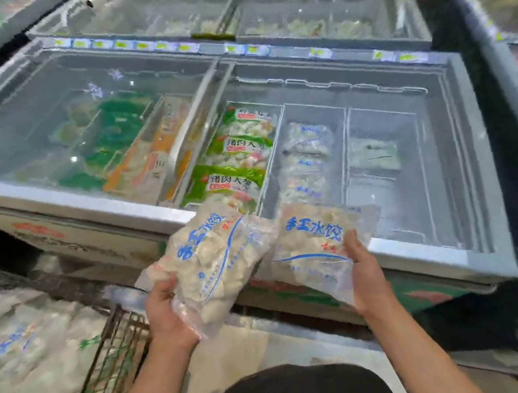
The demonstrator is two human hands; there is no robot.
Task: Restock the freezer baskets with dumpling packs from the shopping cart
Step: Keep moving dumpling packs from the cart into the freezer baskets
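Note:
My left hand grips a clear dumpling pack with blue lettering by its lower end. My right hand holds a second, similar pack from its right side. Both packs hang just in front of the freezer's near rim. The right half of the freezer is open. Its middle basket holds several of the same blue-print packs. The shopping cart at lower left is piled with more dumpling packs.
The left basket holds green-labelled packs. In the right basket lies one pale pack. A sliding glass lid covers the freezer's left half. More chest freezers stand behind and to the right.

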